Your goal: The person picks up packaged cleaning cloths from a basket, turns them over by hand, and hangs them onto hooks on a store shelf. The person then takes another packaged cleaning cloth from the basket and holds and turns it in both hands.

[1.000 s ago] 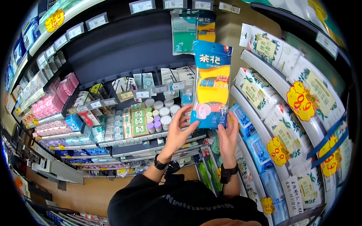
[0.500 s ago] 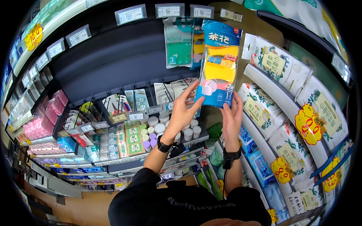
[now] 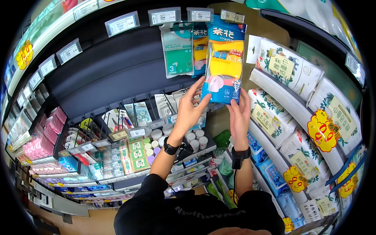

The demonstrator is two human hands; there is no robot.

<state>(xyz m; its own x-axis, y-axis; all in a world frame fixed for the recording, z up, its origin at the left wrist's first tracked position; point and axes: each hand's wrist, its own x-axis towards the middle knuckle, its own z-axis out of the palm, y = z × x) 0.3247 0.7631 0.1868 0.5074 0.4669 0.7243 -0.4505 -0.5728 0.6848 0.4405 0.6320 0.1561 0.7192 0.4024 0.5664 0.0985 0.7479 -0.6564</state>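
A blue and yellow sponge pack (image 3: 226, 70) stands upright in front of me, its top just below the price tags. My left hand (image 3: 192, 107) grips its lower left corner, thumb on the front and fingers along the edge. The lower right corner is in my right hand (image 3: 239, 119), thumb also on the front. Directly left of it hangs a similar blue and yellow pack (image 3: 200, 47), partly covered. Beside that one hangs a green pack (image 3: 179, 53).
Price tags (image 3: 164, 16) line the shelf edge above. White packs of face towels (image 3: 288, 64) fill curved shelves on the right. Lower left, a shelf holds boxes and round jars (image 3: 156, 134), with metal hooks (image 3: 150, 102) sticking out above.
Both hands have raised the sponge pack a little, bringing its top nearer the price tags. The view has shifted slightly, so the shelves appear further left.
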